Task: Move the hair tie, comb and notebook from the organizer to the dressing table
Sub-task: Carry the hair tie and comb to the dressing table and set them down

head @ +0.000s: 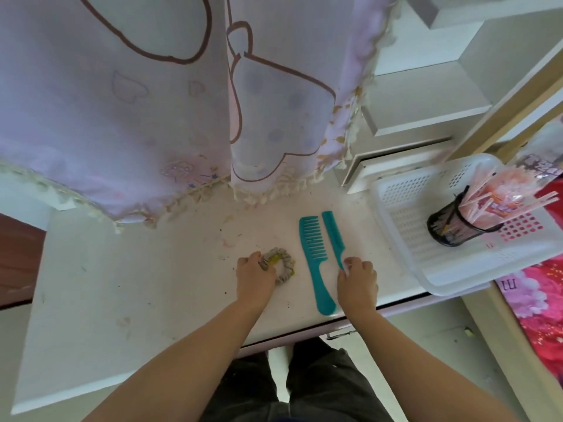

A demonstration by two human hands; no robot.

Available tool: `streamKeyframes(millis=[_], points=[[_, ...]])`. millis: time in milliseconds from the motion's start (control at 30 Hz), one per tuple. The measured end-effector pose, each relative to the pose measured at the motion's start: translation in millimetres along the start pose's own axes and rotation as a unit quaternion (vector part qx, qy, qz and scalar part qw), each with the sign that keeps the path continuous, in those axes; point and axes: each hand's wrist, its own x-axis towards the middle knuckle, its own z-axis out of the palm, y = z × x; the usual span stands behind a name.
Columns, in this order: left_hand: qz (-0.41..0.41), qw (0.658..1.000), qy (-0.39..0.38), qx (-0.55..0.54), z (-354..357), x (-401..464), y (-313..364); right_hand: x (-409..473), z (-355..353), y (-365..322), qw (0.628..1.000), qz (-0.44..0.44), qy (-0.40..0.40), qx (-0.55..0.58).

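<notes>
A grey-and-yellow scrunchie hair tie (281,264) lies on the white dressing table (152,284), and my left hand (254,277) pinches its left edge. To its right lie two teal combs: a wide-toothed one (315,263) flat on the table, and a narrow fine-toothed one (333,237) whose handle end my right hand (358,281) grips. The white perforated organizer basket (405,239) stands at the right edge of the table. A red notebook (548,202) shows partly in the basket's far right side.
A black mesh cup (451,226) with wrapped sticks stands in the basket. A pale pink curtain (182,102) hangs over the back of the table. White shelves (426,102) rise at the back right. A pink floral bedspread (542,300) lies to the right.
</notes>
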Motion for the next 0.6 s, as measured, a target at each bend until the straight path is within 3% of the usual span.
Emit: streamKeyframes(millis=[167,233,300,433,600], points=[[0.096,0.994,-0.020,0.047,-16.3,7.6,4.4,-16.0,-9.0,-0.4,0.999,0.025,0.038,0.013],[0.180,0.980,-0.032,0.081,-17.8,5.7,15.2,-32.7,-13.1,0.8,0.996,0.027,0.079,0.009],[0.298,0.944,-0.055,0.133,-13.6,-2.1,25.5,-55.1,-14.1,5.8,0.992,0.029,0.119,-0.009],[0.511,0.811,-0.105,0.265,5.3,-37.8,28.6,-117.2,-10.9,29.9,0.985,0.079,0.131,-0.074],[0.687,0.599,-0.179,0.370,51.4,-107.8,3.2,-228.1,5.5,86.9,0.959,0.221,0.166,-0.069]])
